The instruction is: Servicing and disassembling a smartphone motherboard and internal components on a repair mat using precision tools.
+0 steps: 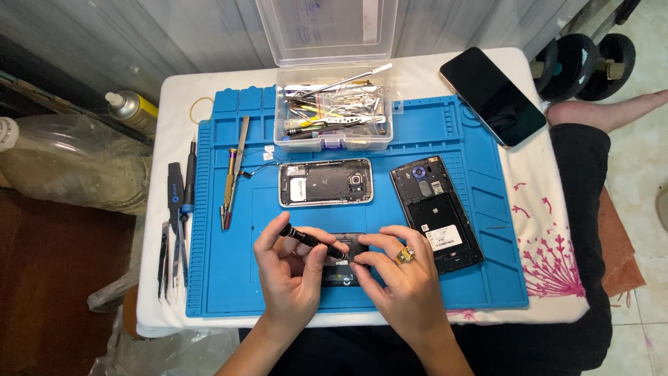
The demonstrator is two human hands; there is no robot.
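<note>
Fingers (289, 240) of the left hand (292, 278) pinch a black screwdriver (313, 241), tip aimed three o'clock at the small black part (346, 261), which the right hand (403, 278) pins steady on the blue mat (229, 278).

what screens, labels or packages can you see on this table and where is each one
Smartphone: far right corner, face up, dark blank rectangular screen.
Opened black phone: right on the blue mat, white rectangular label inside.
Clear plastic box: mat's far edge, lid up, full of tools.
Spray can: off the table's left, yellow body.
</note>
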